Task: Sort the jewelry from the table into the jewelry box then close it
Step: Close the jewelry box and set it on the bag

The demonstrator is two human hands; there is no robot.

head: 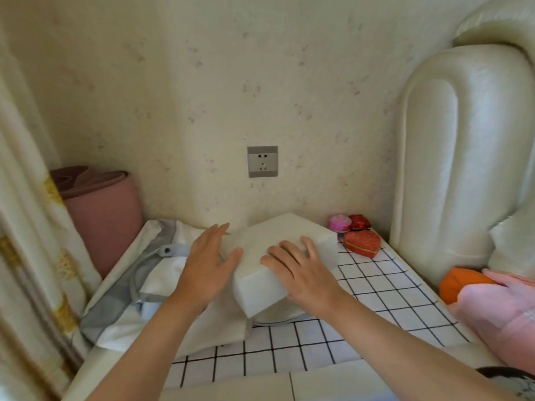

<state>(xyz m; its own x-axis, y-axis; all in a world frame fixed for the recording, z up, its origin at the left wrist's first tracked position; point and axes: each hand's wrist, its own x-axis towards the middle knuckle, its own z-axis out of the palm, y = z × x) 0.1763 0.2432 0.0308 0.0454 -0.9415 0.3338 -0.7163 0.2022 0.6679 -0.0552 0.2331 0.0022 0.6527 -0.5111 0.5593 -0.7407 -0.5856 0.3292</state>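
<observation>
A white rectangular jewelry box (260,244) with its lid down sits on the checked tablecloth (376,290), near the wall. My right hand (301,270) lies flat on the lid's near right part, fingers spread. My left hand (208,261) is open beside the box's left side, its thumb at the box's left edge. No loose jewelry shows on the table.
A red heart-shaped box (362,243), a dark red box (359,222) and a pink round box (339,223) stand at the back right. A folded white and grey cloth (139,279) lies at the left. A padded headboard (451,169) rises at the right, a pink roll (101,215) at the left.
</observation>
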